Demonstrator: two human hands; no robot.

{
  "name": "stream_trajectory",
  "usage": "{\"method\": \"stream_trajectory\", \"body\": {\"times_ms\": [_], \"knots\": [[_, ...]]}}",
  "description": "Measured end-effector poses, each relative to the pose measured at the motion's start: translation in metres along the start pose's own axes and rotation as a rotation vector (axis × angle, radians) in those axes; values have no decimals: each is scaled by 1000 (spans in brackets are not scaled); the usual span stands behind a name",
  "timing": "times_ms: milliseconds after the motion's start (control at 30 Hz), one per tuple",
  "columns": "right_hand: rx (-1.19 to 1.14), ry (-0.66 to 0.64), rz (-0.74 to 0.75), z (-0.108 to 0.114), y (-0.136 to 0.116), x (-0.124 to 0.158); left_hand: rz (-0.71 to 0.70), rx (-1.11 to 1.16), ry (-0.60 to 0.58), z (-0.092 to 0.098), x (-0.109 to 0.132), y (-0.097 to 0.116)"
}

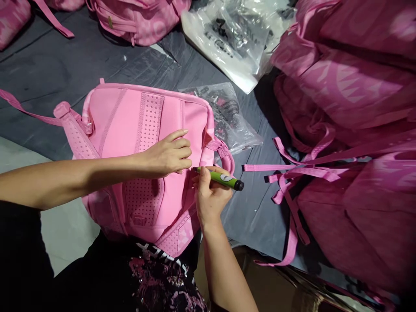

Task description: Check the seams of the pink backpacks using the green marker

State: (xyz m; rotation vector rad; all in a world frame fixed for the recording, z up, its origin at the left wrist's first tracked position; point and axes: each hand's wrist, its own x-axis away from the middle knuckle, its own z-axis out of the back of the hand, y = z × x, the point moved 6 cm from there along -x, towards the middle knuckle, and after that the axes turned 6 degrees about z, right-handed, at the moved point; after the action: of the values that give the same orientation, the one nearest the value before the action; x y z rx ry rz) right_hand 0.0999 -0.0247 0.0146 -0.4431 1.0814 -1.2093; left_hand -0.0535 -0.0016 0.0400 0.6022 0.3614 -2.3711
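A pink backpack (130, 125) lies on the dark-covered table with its padded back panel up and its straps to the sides. My left hand (170, 154) rests on this panel, fingers curled, with thumb and forefinger closed at the fabric. Just right of it, my right hand (212, 197) grips a green marker pen (221, 177) like a writing tool. The pen's black end points right; its tip is against or close to the panel beside my left fingertips. What the tip touches is partly hidden.
A clear plastic bag (232, 117) with dark and pink items lies partly under the backpack. More plastic bags (234, 39) lie behind. Pink backpacks (357, 95) are piled at right, loose straps (292, 173) reaching inward. Another pink backpack (146, 21) is at the back.
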Motion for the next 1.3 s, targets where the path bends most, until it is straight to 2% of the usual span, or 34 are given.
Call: {"method": "stream_trajectory", "body": {"times_ms": [100,233,367,433,500,567,633,733,800,867,900,967,1033,1100,1167,1233,1300], "knots": [[-12,-13,6,-1,0,0,13,-13,-24,-2,2,2],[-40,-40,-33,0,7,1,32,-5,-118,-1,-1,-1],[-137,5,-95,7,7,11,-19,60,-399,-3,-21,-21],[-127,-26,-6,8,-4,21,-3,27,-552,-2,-33,-34],[-37,-135,196,6,-21,36,49,-22,-646,6,-42,-42],[58,-189,386,7,-34,51,92,-11,-655,24,-46,-40],[103,-123,518,20,-43,59,131,21,-566,54,-47,-30],[132,13,711,58,-65,59,189,-2,-360,117,-45,-5],[175,41,856,88,-86,54,230,-17,-246,158,-43,18],[246,42,963,116,-104,46,308,5,-161,186,-38,40],[283,29,1009,127,-111,42,366,25,-123,192,-34,50],[355,-24,1067,138,-114,36,500,73,-71,186,-23,68],[360,-110,1074,135,-105,35,580,137,-102,157,-10,85],[285,-193,1021,122,-88,41,540,175,-198,121,0,100],[200,-229,971,105,-74,54,449,167,-292,96,8,112],[158,-180,940,93,-66,67,369,147,-361,89,13,116],[133,-108,914,83,-66,73,311,131,-355,101,12,111]]}}
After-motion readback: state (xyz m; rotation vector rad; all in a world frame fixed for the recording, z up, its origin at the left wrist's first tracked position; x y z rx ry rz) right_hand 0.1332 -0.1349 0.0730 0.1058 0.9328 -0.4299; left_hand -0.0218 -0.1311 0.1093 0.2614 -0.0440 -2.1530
